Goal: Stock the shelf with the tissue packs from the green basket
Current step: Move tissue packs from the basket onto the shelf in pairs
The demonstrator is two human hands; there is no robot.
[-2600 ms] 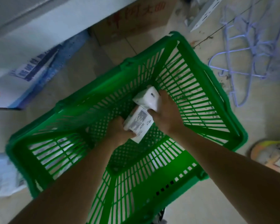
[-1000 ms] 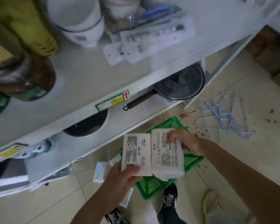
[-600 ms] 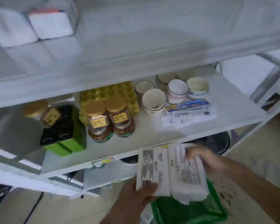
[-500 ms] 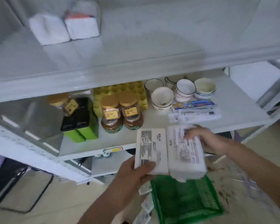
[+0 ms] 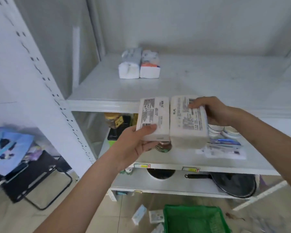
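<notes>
Since the frame half a second earlier the two held packs have risen from the level of the jar shelf to the front edge of the top shelf (image 5: 208,84), and the view has tilted up so that shelf fills the upper picture. The left hand (image 5: 134,145) reaches up from below left, forearm extended, palm under the left pack (image 5: 152,117), thumb curled over its near face; it grips that pack. The right hand (image 5: 213,110) comes in from the right, wrist bent, fingers curled over the top far corner of the right pack (image 5: 187,122) and thumb behind it; it grips that pack. The two packs are held side by side, touching along their long edges, printed labels facing the camera, both tilted slightly back, in the air just in front of the shelf lip and not resting on it. Further back on the top shelf, towards its left, two shelved packs (image 5: 139,66) stand side by side and touching. On the middle shelf, partly hidden behind the held packs, are jars (image 5: 113,120), bowls (image 5: 225,132) and flat blister cards (image 5: 225,147). A pan (image 5: 233,184) lies on the lowest shelf. The basket (image 5: 195,219) sits on the floor below right, with loose packs (image 5: 148,216) on the tiles just left of it. A black stool (image 5: 35,175) stands at left.
</notes>
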